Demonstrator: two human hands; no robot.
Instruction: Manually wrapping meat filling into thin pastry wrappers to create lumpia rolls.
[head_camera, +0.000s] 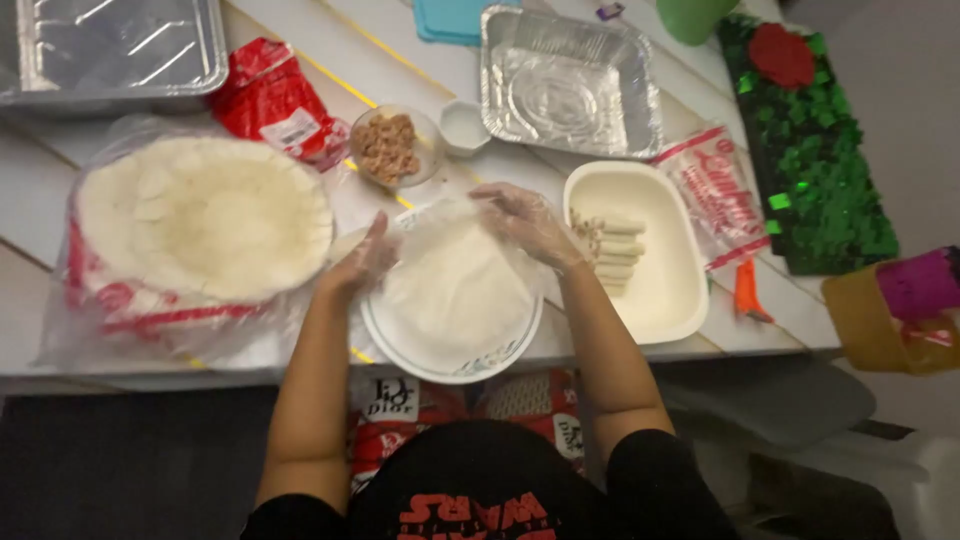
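We see the white tabletop (300, 45) carrying everything, largest first: a big stack of round wrappers (205, 215) sits in its clear plastic bag at the left, well apart from the right-hand items. A foil tray (110, 45) lies at the top left corner, a second foil tray (570, 80) at top centre. A white rectangular dish (675, 290) sits right of centre, with a row of rolled wraps (610, 250) lying side by side along its left part. Just left of the dish is a white plate (395, 345) near the tabletop's front edge, and a single thin round wrapper (455, 290) lies spread on it. Both hands wear clear plastic gloves. Our left hand (362, 262) rests at the wrapper's upper left edge, fingers together and mostly straight; whether it pinches the sheet, we cannot tell. Our right hand (525, 222) is at the wrapper's upper right edge, fingers bent and pinching the edge, which lifts off the plate there. A red packet (270, 100) lies between the wrapper stack and a small glass bowl of brown filling (390, 148). A small white cup (465, 127) stands just right of that bowl
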